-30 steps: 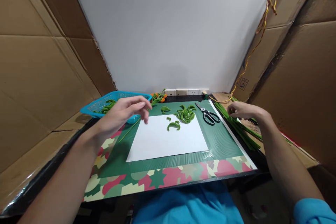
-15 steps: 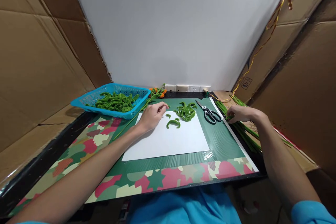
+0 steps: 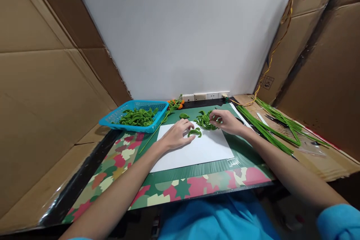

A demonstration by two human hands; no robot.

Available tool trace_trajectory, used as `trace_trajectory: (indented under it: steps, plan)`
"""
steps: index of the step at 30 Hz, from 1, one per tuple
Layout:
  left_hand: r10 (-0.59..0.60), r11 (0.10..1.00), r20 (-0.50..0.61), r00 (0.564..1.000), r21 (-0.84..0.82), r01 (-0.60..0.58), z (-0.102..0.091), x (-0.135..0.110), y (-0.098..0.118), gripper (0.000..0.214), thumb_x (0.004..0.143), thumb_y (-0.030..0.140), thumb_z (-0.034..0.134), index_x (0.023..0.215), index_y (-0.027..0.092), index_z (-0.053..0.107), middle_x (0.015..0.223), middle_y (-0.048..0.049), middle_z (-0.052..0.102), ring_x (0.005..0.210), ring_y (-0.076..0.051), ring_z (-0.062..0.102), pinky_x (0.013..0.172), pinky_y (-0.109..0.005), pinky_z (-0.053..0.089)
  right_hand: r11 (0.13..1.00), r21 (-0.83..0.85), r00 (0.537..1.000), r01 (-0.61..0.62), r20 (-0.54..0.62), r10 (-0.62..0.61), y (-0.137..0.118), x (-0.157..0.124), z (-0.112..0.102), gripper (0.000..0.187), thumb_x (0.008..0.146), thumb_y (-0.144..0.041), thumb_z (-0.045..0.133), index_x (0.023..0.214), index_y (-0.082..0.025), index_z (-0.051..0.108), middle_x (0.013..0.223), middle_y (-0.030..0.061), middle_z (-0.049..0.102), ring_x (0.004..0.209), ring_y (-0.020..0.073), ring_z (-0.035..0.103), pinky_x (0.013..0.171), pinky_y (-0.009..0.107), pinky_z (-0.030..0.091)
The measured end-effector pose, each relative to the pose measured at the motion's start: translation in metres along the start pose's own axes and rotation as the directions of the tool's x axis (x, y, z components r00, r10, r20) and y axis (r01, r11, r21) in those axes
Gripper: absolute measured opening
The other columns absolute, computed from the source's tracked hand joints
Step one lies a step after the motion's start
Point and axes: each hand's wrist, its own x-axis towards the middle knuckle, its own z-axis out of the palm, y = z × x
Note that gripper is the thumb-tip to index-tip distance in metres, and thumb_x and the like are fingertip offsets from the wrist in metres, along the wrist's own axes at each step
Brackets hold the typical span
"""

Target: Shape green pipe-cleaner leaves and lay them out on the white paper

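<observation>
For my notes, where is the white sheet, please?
In the head view, the white sheet lies near the centre, on the green mat, under the left hand.

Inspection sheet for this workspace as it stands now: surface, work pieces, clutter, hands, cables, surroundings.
Surface: green mat with patterned border, white paper on it.
Work pieces: a few curved green pieces on the paper; green pile at its far edge; more in the blue basket.
Clutter: long green stems at right; orange flowers beside the basket.
Left hand: spread, thumb and fingers about the curved pieces.
Right hand: fingers bent at the pile; grasp unclear.
Cables: twisted yellow cable hanging at right.
Surroundings: cardboard panels both sides, pale wall, sockets.
</observation>
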Motion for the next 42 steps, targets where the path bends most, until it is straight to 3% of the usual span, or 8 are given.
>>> trace_trajectory:
  steps: [6,12,18,21,24,30,37,42]
  plan:
    - [-0.093,0.988,-0.103,0.99,-0.133,0.079,0.005,0.001,-0.007,0.023,0.102,0.039,0.053,0.094,0.02,0.063,0.084,-0.0017,0.063,0.076,-0.019,0.057,0.07,-0.031,0.042,0.993,0.112,0.996,0.025,0.077,-0.034,0.008,-0.013,0.019,0.023,0.09,-0.022,0.063,0.112,-0.019,0.068,0.091,0.0031,0.073,0.062,0.0131,0.062,0.059,0.025,0.048]
    - [-0.194,0.941,-0.239,0.951,-0.32,0.111,0.011,0.005,-0.013,0.02,0.096,0.038,0.057,0.089,0.02,0.054,0.084,-0.0008,0.062,0.076,-0.016,0.06,0.07,-0.029,0.047,0.993,0.118,0.991,0.013,0.133,-0.028,0.005,-0.01,0.013,0.017,0.092,-0.026,0.064,0.099,-0.017,0.077,0.084,0.0041,0.074,0.065,0.0144,0.062,0.06,0.025,0.045]
    - [-0.158,0.903,-0.083,0.984,-0.415,0.11,0.023,0.007,0.01,0.034,0.093,0.037,0.065,0.12,0.016,0.064,0.083,-0.0022,0.067,0.073,-0.016,0.064,0.068,-0.029,0.05,0.919,0.378,0.97,-0.111,0.242,0.018,0.012,-0.013,-0.033,0.057,0.083,-0.037,0.082,0.134,-0.018,0.067,0.079,0.0006,0.074,0.062,0.0135,0.061,0.057,0.025,0.044]
    - [-0.092,0.939,0.028,0.995,-0.33,0.096,0.024,0.008,0.023,0.039,0.096,0.033,0.062,0.131,0.017,0.066,0.078,0.0003,0.063,0.067,-0.015,0.057,0.063,-0.028,0.043,0.948,0.271,0.885,-0.166,0.465,0.022,0.012,-0.017,-0.053,0.06,0.076,-0.039,0.089,0.129,-0.017,0.07,0.075,0.0004,0.076,0.062,0.0145,0.064,0.056,0.025,0.043]
    - [-0.03,0.988,0.053,0.998,-0.153,0.038,0.021,0.008,0.028,0.028,0.098,0.029,0.057,0.118,0.018,0.073,0.086,-0.0032,0.066,0.075,-0.017,0.057,0.07,-0.031,0.044,0.976,0.145,0.833,-0.161,0.551,0.055,0.009,-0.018,-0.055,0.069,0.073,-0.04,0.092,0.134,-0.018,0.07,0.074,0.0002,0.078,0.065,0.017,0.069,0.06,0.025,0.045]
    - [-0.016,0.991,0.044,0.999,-0.13,0.022,0.021,0.006,0.027,0.024,0.098,0.038,0.061,0.105,0.019,0.074,0.098,-0.0055,0.063,0.083,-0.019,0.06,0.074,-0.031,0.046,0.998,-0.055,0.874,-0.013,0.484,0.038,0.006,-0.014,-0.032,0.024,0.083,-0.039,0.082,0.088,-0.016,0.085,0.068,0.0027,0.074,0.062,0.0164,0.062,0.06,0.027,0.041]
    - [-0.073,0.991,0.036,0.997,-0.107,0.076,0.04,0.011,0.037,0.035,0.097,0.045,0.066,0.121,0.02,0.072,0.1,-0.0056,0.067,0.09,-0.022,0.062,0.078,-0.032,0.046,0.999,0.041,0.908,0.034,0.415,-0.048,0.012,-0.014,-0.029,0.029,0.084,-0.048,0.079,0.083,-0.019,0.082,0.094,0.0084,0.079,0.077,0.0199,0.069,0.07,0.03,0.049]
    - [-0.079,0.989,0.05,0.996,-0.12,0.085,0.044,0.013,0.049,0.016,0.095,0.03,0.064,0.101,0.018,0.072,0.097,-0.0051,0.069,0.083,-0.02,0.06,0.073,-0.031,0.045,0.991,0.058,0.886,-0.117,0.458,0.078,0.022,-0.015,-0.034,0.038,0.078,-0.054,0.083,0.088,-0.017,0.079,0.073,0.004,0.074,0.058,0.0177,0.066,0.056,0.028,0.049]
